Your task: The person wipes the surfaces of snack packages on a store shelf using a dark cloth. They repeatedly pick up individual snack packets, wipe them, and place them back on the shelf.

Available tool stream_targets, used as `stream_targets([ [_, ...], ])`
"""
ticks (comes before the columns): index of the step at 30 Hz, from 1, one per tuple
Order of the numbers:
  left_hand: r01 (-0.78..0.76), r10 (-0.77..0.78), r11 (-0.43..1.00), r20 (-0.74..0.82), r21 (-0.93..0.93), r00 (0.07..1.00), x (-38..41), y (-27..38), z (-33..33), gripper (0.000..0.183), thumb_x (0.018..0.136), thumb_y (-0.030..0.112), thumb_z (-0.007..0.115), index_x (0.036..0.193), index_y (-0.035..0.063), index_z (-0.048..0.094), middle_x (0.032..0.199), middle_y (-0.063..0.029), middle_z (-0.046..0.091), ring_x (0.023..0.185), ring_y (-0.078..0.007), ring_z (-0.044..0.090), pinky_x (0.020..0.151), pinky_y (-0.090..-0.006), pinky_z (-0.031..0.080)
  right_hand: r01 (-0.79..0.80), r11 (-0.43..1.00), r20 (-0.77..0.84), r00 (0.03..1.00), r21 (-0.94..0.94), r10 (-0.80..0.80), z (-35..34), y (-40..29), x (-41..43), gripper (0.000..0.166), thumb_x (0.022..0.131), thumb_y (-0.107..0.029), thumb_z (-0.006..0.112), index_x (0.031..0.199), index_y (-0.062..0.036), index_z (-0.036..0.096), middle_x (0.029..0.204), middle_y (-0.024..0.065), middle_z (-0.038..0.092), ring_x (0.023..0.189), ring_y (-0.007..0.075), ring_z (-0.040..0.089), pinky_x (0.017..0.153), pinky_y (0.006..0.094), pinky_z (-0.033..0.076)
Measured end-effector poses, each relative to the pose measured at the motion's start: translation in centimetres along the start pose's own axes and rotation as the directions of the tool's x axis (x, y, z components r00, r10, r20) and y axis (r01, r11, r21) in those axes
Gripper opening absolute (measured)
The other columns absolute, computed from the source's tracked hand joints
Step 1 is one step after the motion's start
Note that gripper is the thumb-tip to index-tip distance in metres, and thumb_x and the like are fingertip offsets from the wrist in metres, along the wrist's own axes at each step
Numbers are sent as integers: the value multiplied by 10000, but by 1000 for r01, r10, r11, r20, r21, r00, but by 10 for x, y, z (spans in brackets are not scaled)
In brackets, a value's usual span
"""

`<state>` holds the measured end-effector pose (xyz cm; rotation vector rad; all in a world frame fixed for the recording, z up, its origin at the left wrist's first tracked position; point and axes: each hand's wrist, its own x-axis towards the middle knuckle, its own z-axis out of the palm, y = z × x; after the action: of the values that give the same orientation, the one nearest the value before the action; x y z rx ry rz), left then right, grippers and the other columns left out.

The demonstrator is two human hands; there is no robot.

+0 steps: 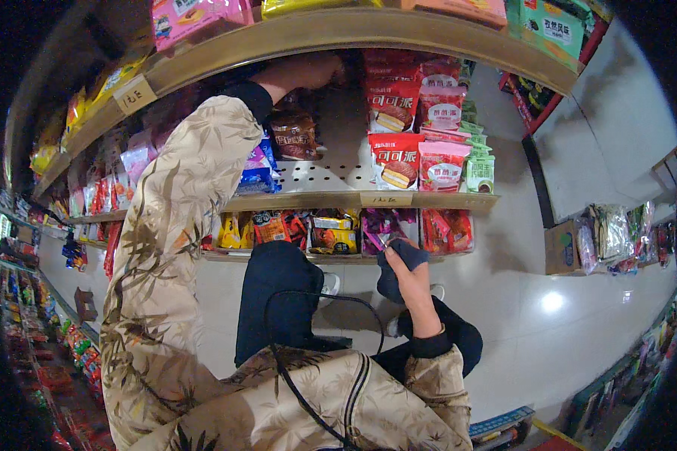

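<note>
My left hand (321, 70) reaches deep under the upper shelf board, into the shadowed back of the middle shelf; its fingers are too dark to make out. Below it stands a brown snack packet (294, 135), with blue packets (258, 169) to its left. My right hand (409, 268) grips a dark blue-grey cloth (406, 256), bunched up in front of the lowest shelf. Red pie packets (395, 160), pink pie packets (443, 166) and green packets (479, 172) stand in rows on the right part of the middle shelf (338, 201).
The upper shelf edge (327, 31) crosses above my left forearm. Boxes of small snacks (334, 234) fill the lowest shelf near my knees. A black cord (327, 293) loops over my lap. A cardboard box (561, 248) with wrapped goods stands at the right.
</note>
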<state>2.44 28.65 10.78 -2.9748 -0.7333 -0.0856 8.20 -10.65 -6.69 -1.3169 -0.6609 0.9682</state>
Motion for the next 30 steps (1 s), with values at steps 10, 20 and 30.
stream_targets([
  [10, 13, 91, 929, -261, 370, 961, 25, -2, 23, 270, 851, 219, 467, 975, 56, 642, 1038, -200, 607, 999, -359, 567, 935, -451, 398, 54, 999, -41, 998, -9, -54, -6, 0, -7, 303, 810, -205, 671, 991, 2, 543, 811, 24, 582, 743, 98, 535, 686, 250, 442],
  [20, 130, -40, 975, -434, 179, 900, 62, -16, 47, 376, 915, 326, 406, 1159, 72, 536, 1174, -181, 539, 1098, -327, 504, 984, -438, 345, 13, 1000, -84, 996, -27, -15, -11, -20, -4, 267, 812, -180, 662, 970, -9, 532, 774, 11, 571, 723, 93, 537, 655, 248, 442],
  [30, -79, 156, 963, -298, 256, 942, 31, -12, 5, 346, 903, 357, 441, 1070, 93, 591, 1091, -146, 586, 1031, -302, 546, 926, -411, 394, 7, 1000, -44, 999, 11, -6, -2, -4, -3, 292, 821, -209, 660, 997, -15, 530, 844, 22, 563, 770, 94, 496, 706, 248, 420],
])
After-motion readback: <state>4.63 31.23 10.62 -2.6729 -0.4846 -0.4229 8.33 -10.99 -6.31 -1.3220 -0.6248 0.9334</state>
